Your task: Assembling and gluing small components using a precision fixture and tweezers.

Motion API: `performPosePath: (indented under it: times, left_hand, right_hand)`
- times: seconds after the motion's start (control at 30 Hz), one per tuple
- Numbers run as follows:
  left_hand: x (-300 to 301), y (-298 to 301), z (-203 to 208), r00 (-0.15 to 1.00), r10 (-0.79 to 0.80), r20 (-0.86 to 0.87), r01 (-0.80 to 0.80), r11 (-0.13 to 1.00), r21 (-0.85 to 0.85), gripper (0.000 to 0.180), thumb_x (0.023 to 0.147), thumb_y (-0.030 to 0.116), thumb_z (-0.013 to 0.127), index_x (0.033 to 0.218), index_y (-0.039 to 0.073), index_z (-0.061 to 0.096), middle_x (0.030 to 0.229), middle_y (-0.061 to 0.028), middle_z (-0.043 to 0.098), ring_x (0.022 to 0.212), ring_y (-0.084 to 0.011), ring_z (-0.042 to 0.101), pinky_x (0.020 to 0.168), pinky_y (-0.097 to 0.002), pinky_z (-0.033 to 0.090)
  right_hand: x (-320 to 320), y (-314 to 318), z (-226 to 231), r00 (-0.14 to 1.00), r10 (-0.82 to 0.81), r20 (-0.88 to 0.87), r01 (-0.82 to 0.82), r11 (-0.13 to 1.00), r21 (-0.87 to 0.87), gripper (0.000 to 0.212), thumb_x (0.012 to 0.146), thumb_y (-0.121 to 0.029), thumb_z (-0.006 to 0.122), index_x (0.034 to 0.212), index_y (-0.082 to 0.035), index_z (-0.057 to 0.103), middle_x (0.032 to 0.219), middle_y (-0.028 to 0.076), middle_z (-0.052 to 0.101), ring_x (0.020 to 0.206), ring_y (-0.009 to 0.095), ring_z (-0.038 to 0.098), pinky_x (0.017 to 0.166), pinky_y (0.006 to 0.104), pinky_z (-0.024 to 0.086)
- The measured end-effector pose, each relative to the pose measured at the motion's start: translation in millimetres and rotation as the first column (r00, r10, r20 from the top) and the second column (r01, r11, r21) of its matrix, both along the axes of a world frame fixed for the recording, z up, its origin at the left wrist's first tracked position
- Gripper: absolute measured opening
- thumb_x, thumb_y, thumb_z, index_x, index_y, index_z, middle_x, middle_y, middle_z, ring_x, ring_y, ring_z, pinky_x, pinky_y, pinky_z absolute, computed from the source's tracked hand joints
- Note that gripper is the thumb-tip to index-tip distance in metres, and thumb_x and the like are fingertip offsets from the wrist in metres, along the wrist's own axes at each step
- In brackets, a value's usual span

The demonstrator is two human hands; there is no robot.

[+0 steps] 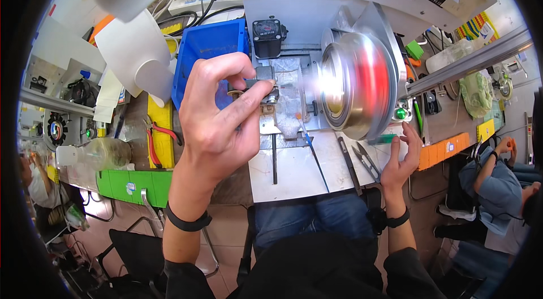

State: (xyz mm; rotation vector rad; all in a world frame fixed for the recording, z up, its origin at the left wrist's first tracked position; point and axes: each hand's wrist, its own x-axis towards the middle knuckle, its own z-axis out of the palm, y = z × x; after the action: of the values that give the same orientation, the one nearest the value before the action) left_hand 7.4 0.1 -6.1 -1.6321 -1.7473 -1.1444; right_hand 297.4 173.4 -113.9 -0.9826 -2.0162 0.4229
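My left hand [218, 112] is closed, thumb and index finger pinching a small dark metal fixture [264, 75] in front of the machine. What sits between the fingertips is mostly hidden. Right of it is a round metal wheel [345, 84] with a red band, smeared as if spinning, with a bright glare on its near face. Below the wheel's right side, my right hand [403, 157] is open, fingers loosely bent and holding nothing. A lit green button [400, 113] lies just above its fingertips. A thin blue brush [313, 155] rests on the white board [294, 177] between my hands.
A blue bin [212, 44] stands behind my left hand. Red-handled pliers [151, 143] lie on a yellow strip at left. Small snips [366, 162] and a dark slim tool [348, 163] lie near my right hand. Another person [492, 177] sits at far right.
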Motion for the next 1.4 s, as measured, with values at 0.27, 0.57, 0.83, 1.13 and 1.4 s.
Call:
performPosePath:
  times: [0.27, 0.57, 0.83, 1.13, 1.4]
  left_hand:
    - [1.0, -0.5, 0.3, 1.0, -0.015, -0.006, 0.016, 0.999, 0.045, 0.036, 0.055, -0.014, 0.064, 0.087, 0.001, 0.07, 0.095, -0.0088, 0.057, 0.074, -0.0208, 0.054, 0.063, -0.0306, 0.046]
    - [1.4, -1.2, -4.5, 1.0, -0.021, 0.009, 0.021, 0.998, 0.056, 0.037, 0.057, -0.014, 0.065, 0.089, 0.002, 0.071, 0.095, -0.0094, 0.057, 0.074, -0.0209, 0.055, 0.064, -0.0303, 0.046]
    - [14.7, -13.3, -8.1, 0.968, 0.174, 0.181, -0.184, 0.982, 0.041, 0.035, 0.063, -0.004, 0.07, 0.095, 0.009, 0.077, 0.107, -0.0109, 0.056, 0.081, -0.0226, 0.053, 0.072, -0.0326, 0.046]
    - [28.1, -10.8, -6.1, 0.983, 0.153, 0.1, -0.156, 0.988, 0.02, 0.037, 0.062, -0.002, 0.067, 0.098, 0.003, 0.073, 0.115, -0.0103, 0.059, 0.084, -0.0246, 0.052, 0.078, -0.0361, 0.043]
    - [27.2, -9.8, -7.6, 0.992, 0.107, 0.071, -0.109, 0.994, 0.026, 0.037, 0.059, -0.002, 0.062, 0.095, -0.001, 0.068, 0.117, -0.0118, 0.058, 0.085, -0.0253, 0.055, 0.08, -0.037, 0.044]
  right_hand:
    - [0.3, -0.5, 0.2, 1.0, 0.013, 0.014, -0.014, 0.999, 0.046, 0.031, 0.091, -0.001, 0.058, 0.122, 0.003, 0.062, 0.123, 0.017, 0.062, 0.101, 0.029, 0.056, 0.086, 0.036, 0.046]
    - [1.7, -1.6, 0.4, 1.0, 0.005, 0.022, -0.006, 0.998, 0.056, 0.032, 0.091, -0.001, 0.057, 0.123, 0.002, 0.061, 0.123, 0.017, 0.062, 0.105, 0.03, 0.056, 0.086, 0.0364, 0.046]
    - [3.0, -1.0, -0.4, 1.0, -0.007, 0.028, 0.005, 0.997, 0.082, 0.033, 0.09, 0.0, 0.058, 0.122, 0.001, 0.062, 0.123, 0.015, 0.062, 0.101, 0.025, 0.056, 0.087, 0.0346, 0.046]
    - [5.1, -0.8, -1.3, 0.999, 0.011, 0.036, -0.013, 0.998, 0.059, 0.03, 0.091, -0.003, 0.058, 0.12, 0.001, 0.062, 0.12, 0.017, 0.063, 0.11, 0.033, 0.054, 0.089, 0.0383, 0.046]
    - [3.1, -2.3, -0.9, 0.999, 0.038, -0.01, -0.038, 0.999, 0.018, 0.031, 0.09, -0.001, 0.058, 0.121, 0.001, 0.062, 0.121, 0.016, 0.062, 0.108, 0.032, 0.054, 0.085, 0.0378, 0.048]
